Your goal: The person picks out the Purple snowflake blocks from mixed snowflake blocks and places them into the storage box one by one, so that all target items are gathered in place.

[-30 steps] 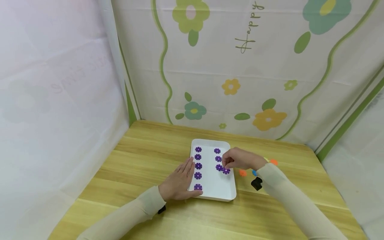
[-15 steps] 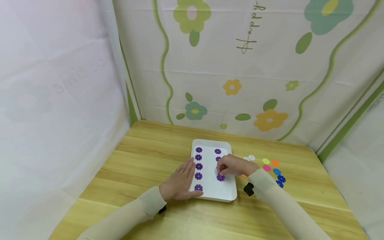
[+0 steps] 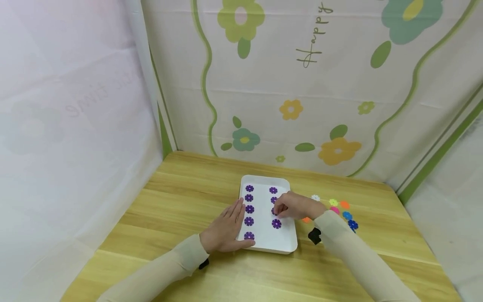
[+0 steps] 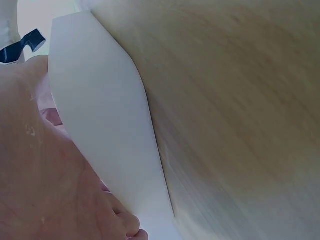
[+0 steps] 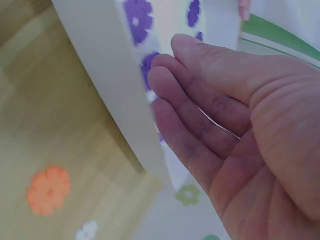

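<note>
A white tray [image 3: 261, 235] holds two columns of purple flower-shaped discs with notched edges. My left hand [image 3: 223, 228] lies flat along the tray's left rim, its thumb over the front corner by the nearest left disc [image 3: 249, 235]. Over the right column, my right hand [image 3: 296, 205] has its fingertips at the third disc [image 3: 274, 212], which they partly cover. Just in front of them lies the fourth disc [image 3: 276, 224]. In the right wrist view, the bent fingers [image 5: 172, 82] and thumb show nothing between them, and a purple disc [image 5: 148, 70] is behind the fingertips.
Loose discs lie on the wooden table [image 3: 196, 188] right of the tray: orange [image 3: 344, 204], yellow [image 3: 333, 202], pink [image 3: 334, 209], blue [image 3: 347, 215], dark blue [image 3: 353, 225] and white [image 3: 315, 197]. A flowered cloth [image 3: 260, 84] hangs behind the table.
My right hand brought a purple disc from beside the third disc to the fourth spot and let go of it. Now the fingers are slightly farther back, at the third. The left hand stays put.
</note>
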Motion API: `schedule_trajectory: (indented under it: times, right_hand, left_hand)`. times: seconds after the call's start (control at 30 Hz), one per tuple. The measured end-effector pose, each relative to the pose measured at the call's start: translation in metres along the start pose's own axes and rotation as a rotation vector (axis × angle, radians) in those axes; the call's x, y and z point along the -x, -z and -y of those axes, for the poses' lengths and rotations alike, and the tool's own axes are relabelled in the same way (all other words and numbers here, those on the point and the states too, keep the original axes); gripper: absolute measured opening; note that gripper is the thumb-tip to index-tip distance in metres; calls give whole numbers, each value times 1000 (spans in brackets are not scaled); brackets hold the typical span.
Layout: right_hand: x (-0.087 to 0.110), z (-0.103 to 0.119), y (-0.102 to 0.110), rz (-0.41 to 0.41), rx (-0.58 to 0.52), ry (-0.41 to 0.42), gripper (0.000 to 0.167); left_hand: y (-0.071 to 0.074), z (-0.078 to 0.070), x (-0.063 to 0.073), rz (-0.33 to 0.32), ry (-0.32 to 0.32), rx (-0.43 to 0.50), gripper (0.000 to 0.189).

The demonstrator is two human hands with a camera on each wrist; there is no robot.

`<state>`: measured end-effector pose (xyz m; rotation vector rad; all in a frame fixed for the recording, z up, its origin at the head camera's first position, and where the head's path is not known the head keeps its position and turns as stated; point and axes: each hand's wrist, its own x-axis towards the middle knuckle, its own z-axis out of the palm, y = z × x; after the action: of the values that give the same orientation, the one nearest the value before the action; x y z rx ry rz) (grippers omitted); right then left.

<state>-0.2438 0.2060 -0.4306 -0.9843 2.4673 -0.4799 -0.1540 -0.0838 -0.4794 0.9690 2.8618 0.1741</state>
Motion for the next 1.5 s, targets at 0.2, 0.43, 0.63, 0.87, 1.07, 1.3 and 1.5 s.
schedule_trajectory:
  times: [0.2,0.43,0.63,0.87,1.07,1.3,1.5]
  right_hand:
    - [27,-4,21,-49,36,-6,9]
    - [76,-15,34,-100,39,-65,9]
    - [117,-37,30,-158,38,-114,15]
    - [140,-65,5,-223,60,-172,22]
    - [143,-83,-25,-271,31,-194,21]
    - [136,-95,-42,-297,-18,-238,21]
    - [130,-103,-41,-298,-76,-253,20]
  left_hand:
    - [2,1,1,-11,-8,1,110]
    - [2,1,2,-19,-21,-5,111]
    - [2,0,2,-23,-23,-7,111]
    - [4,-1,2,-19,-10,15,109]
    - [3,-1,2,-8,-13,11,110]
    - [0,0,1,-12,-13,-4,110]
    - [1,0,1,-18,-10,-6,110]
